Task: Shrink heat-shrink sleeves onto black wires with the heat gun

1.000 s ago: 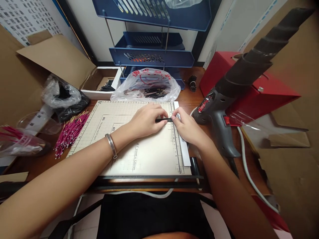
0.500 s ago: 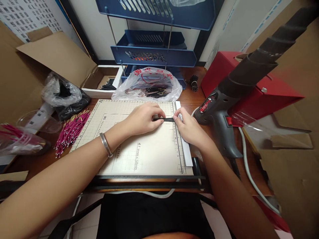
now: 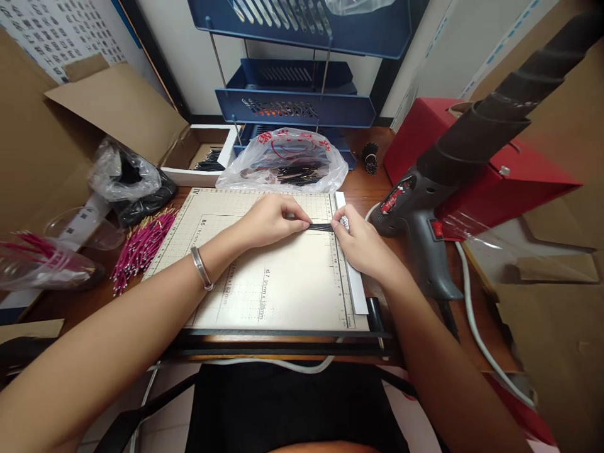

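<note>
A small bundle of thin black wires (image 3: 321,227) lies across the upper right of a cream paper-cutter board (image 3: 292,277) printed with size lines and rulers. My left hand (image 3: 278,220), a silver bangle on its wrist, pinches the bundle's left end with thumb and fingers. At the other end, by the white strip (image 3: 352,270) along the board's right side, my right hand (image 3: 356,239) is closed on the wires. The wires run straight between both hands. Their tips are hidden under my fingers.
Magenta wires (image 3: 144,248) lie left of the board. Behind it sit a clear bag (image 3: 283,160) of dark wires, a white box (image 3: 189,176) and a blue rack (image 3: 295,107). A grey heat gun (image 3: 425,233) stands at right before a red box (image 3: 500,189); its cable trails down.
My left hand's fingers have straightened and flattened on the wires, now pinching nearer their left end. The wires look more spread side by side. The view has shifted slightly.
</note>
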{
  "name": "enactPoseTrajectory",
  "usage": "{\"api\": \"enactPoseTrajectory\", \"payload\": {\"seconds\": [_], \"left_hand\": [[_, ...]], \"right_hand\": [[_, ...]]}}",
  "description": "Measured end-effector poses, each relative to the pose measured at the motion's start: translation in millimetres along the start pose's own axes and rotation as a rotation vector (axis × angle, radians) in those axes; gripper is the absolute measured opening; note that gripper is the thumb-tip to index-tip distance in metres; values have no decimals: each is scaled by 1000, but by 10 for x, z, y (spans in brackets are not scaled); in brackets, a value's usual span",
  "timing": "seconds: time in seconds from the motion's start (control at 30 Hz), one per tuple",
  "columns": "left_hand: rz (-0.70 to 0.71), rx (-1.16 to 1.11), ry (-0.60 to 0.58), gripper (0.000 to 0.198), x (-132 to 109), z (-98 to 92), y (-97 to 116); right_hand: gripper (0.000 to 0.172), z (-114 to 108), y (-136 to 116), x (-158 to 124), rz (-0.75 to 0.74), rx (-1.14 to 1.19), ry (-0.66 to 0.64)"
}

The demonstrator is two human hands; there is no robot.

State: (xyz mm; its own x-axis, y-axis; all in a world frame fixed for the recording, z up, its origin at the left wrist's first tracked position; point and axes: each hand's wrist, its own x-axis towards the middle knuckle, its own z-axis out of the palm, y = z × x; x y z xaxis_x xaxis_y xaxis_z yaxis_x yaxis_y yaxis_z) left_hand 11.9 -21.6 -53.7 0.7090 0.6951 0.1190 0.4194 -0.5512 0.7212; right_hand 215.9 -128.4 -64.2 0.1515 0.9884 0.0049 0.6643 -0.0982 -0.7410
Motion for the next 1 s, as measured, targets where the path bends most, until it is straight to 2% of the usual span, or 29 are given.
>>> {"api": "enactPoseTrajectory", "payload": {"seconds": [0.2, 0.53, 0.77, 1.0], "left_hand": [[-105, -57, 17, 12, 8, 18, 25], [-85, -58, 13, 13, 4, 10, 22], [-54, -43, 11, 13, 14, 12, -9], [-24, -47, -29, 12, 10, -105, -47]], "right_hand": [[18, 16, 28, -3, -10, 11, 12], [31, 31, 66, -20, -48, 35, 27], [20, 53, 83, -8, -54, 46, 42], [18, 59, 98, 3, -68, 43, 39]]}}
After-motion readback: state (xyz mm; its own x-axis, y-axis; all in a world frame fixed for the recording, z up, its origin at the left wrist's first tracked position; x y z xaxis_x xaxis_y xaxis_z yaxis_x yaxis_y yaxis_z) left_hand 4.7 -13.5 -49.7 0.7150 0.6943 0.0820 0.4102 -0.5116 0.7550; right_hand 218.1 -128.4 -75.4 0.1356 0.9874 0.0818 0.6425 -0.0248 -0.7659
